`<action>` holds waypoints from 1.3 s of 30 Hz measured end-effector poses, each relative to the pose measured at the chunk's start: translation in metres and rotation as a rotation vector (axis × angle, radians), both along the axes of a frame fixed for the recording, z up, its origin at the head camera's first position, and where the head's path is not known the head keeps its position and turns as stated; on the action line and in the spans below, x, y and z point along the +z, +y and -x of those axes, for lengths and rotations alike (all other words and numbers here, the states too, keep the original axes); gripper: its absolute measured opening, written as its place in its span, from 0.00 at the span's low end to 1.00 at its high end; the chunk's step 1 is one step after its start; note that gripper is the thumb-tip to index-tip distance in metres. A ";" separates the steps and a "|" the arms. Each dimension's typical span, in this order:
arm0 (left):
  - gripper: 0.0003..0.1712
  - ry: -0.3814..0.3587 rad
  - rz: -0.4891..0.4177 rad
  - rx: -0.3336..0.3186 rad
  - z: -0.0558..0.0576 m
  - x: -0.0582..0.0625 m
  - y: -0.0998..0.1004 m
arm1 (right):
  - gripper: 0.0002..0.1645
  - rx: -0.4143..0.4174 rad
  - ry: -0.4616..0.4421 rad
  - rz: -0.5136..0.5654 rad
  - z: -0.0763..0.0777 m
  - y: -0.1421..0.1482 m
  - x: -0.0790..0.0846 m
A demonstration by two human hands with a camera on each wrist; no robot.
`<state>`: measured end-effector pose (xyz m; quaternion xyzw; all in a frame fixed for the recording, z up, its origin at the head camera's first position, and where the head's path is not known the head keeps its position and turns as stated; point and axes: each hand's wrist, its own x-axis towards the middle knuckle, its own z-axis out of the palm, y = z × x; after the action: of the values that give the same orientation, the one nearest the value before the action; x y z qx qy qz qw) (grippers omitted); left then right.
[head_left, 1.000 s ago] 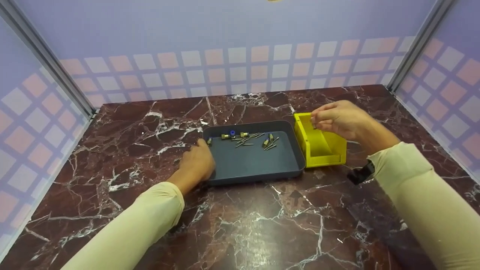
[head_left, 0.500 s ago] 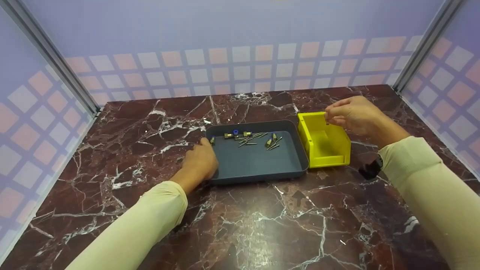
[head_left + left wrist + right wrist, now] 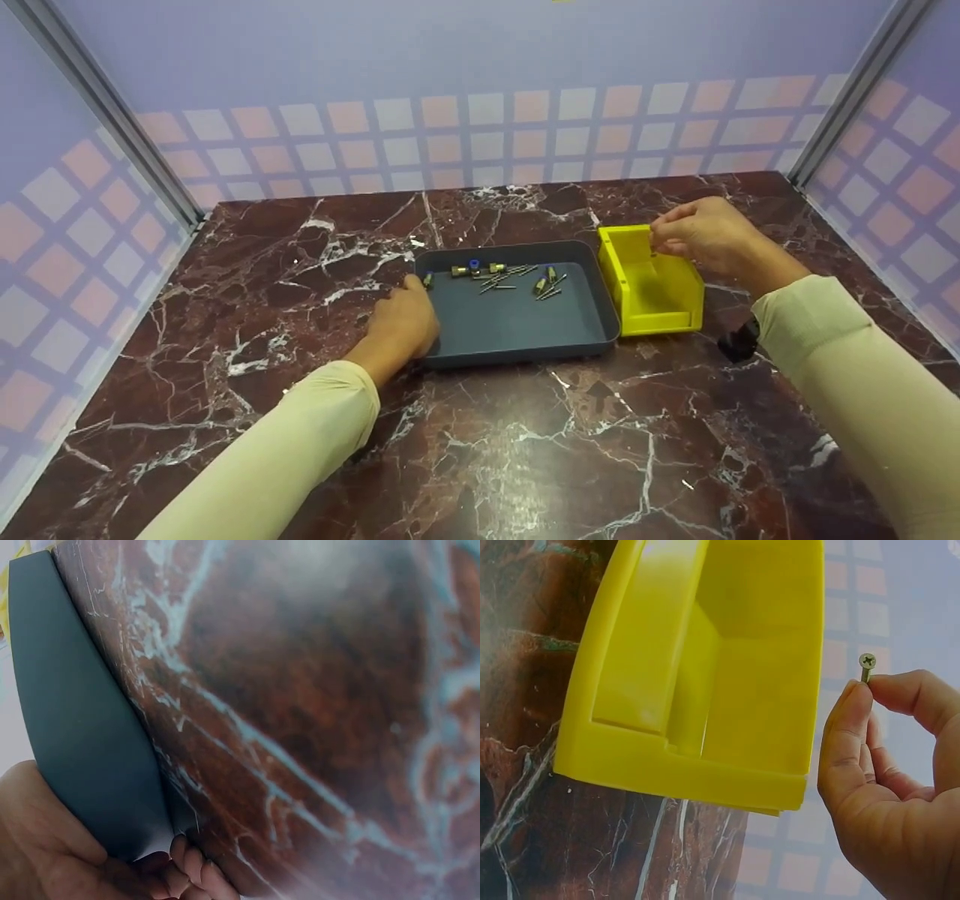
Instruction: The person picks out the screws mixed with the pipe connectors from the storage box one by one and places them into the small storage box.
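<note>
My right hand (image 3: 709,234) is raised over the back of the yellow bin (image 3: 611,274). Between thumb and fingertips it pinches a small cross-head screw (image 3: 867,661), head upward in the right wrist view. My left hand (image 3: 403,319) grips the left side of the dark grey tray (image 3: 517,322); the left wrist view shows its fingers (image 3: 193,866) curled at the tray's lower edge. Inside the tray lie several brass fittings (image 3: 460,271) with blue collars and several thin twisted metal bits (image 3: 501,278). The bin's visible floor holds nothing.
The bin stands right against the tray's right side on a dark red marbled table (image 3: 517,442). Panels with a pink and white square pattern (image 3: 480,112) close off the back and both sides.
My right hand has shifted slightly right over the bin, still pinching the screw. The left hand keeps its grip on the tray. The head view has turned a little.
</note>
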<state>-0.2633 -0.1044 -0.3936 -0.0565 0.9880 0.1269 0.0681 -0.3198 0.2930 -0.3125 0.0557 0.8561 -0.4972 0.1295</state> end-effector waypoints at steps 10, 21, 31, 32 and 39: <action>0.27 -0.019 -0.020 0.039 0.001 0.001 0.001 | 0.25 0.005 0.013 -0.011 0.001 0.002 -0.003; 0.36 -0.061 0.001 0.044 0.002 0.001 0.003 | 0.27 0.028 0.020 -0.040 0.001 0.002 -0.005; 0.38 -0.124 -0.077 0.052 0.007 0.002 0.001 | 0.27 0.029 0.024 -0.101 0.001 0.000 -0.003; 0.38 -0.121 -0.081 0.050 0.007 0.002 0.001 | 0.27 0.030 0.028 -0.103 0.001 0.000 -0.004; 0.39 -0.120 -0.081 0.046 0.006 0.002 0.001 | 0.24 0.040 0.034 -0.005 -0.003 -0.011 -0.002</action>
<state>-0.2695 -0.1035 -0.3918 -0.0840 0.9745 0.1649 0.1266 -0.3171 0.2815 -0.3143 0.0307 0.8605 -0.4931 0.1245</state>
